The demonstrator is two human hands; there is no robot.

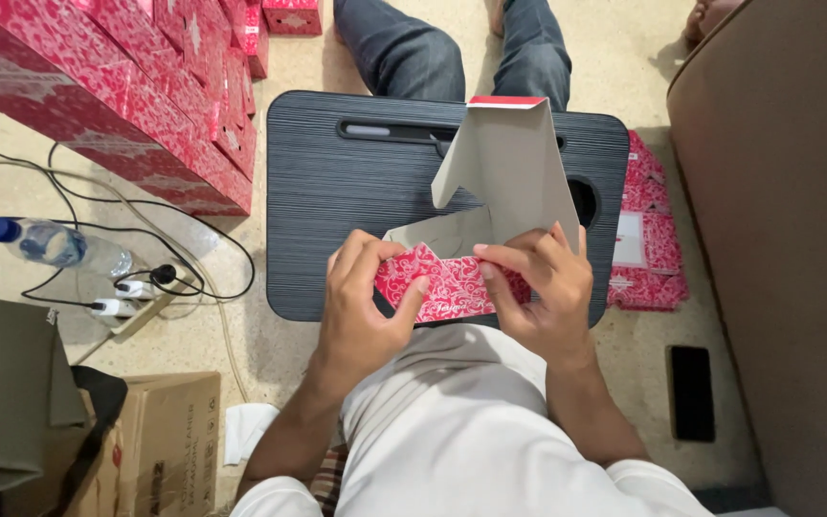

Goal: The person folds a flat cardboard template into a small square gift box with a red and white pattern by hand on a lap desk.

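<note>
Gripping red patterned carton [447, 287] — left hand [361, 306] fingers pinched on flap, right hand [543, 292] fingers clamped on edge — over black lap desk [337, 191].

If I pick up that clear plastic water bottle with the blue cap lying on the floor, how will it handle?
The clear plastic water bottle lies on its side, so a push would probably roll it. It looks thin-walled, likely light and squashy. Its smooth surface may be slightly slippery.

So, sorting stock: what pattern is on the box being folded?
Red with white swirls on the carton, head view.
</note>
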